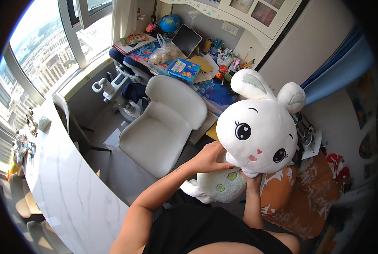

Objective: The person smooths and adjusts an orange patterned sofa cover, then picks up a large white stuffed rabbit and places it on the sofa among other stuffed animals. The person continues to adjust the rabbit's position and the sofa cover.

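A large white plush rabbit is held up in front of me at the right of the head view, its face turned upward. Its big head has stitched black eyes, a pink heart nose and two long ears. The fuzzy pale green body carries two round yellow-green buttons and hangs below the head. My left hand grips the body just under the head, thumb across its front. On the other side my right hand holds it below the chin; most of those fingers are hidden behind the plush.
A white-grey chair stands ahead. Behind it a desk holds books, a tablet, a globe and pen holders. A marble-patterned table lies left. At right are an orange patterned beanbag-like item and a red-and-white toy.
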Demonstrator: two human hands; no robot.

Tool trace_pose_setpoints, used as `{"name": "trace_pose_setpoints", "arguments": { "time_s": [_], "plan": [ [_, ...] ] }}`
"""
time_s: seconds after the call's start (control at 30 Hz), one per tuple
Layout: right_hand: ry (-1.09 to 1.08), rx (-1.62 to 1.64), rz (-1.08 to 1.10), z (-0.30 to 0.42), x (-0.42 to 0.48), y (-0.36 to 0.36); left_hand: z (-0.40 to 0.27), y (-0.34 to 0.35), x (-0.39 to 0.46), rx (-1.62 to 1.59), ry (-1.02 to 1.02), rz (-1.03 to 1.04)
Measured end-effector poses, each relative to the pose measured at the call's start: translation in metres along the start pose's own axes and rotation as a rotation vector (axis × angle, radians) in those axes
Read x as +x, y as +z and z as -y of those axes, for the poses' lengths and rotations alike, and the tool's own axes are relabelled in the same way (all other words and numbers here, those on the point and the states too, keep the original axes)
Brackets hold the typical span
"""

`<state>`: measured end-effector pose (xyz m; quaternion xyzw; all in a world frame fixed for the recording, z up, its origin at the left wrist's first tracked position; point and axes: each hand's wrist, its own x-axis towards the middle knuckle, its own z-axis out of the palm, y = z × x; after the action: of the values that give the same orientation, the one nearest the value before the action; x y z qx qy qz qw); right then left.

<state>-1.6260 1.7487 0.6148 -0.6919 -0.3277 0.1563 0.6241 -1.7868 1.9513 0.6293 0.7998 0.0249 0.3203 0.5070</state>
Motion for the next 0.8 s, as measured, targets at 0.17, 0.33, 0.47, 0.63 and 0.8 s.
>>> {"name": "trace_pose_setpoints", "arguments": {
  "time_s": [0.17, 0.33, 0.47, 0.63, 0.8],
  "plan": [
    [-0.051, -0.005, -0.052, 0.025, 0.029, -0.007, 0.013, -0.07, -0.082, 0.002, -0.469, -0.098],
    [-0.115, -0.1, -0.083, 0.042, 0.053, -0.04, -0.002, -0.125, -0.086, 0.038, -0.419, -0.308],
    [-0.01, 0.12, -0.17, 0.061, 0.078, -0.057, -0.019, -0.146, -0.049, -0.006, -0.331, -0.31],
    [0.197, 0.719, -0.265, 0.088, 0.127, -0.045, -0.01, -0.166, -0.012, -0.103, -0.226, -0.303],
    [0.387, 0.984, -0.269, 0.064, 0.194, 0.017, 0.048, -0.202, -0.015, -0.133, -0.27, -0.384]
  ]
}}
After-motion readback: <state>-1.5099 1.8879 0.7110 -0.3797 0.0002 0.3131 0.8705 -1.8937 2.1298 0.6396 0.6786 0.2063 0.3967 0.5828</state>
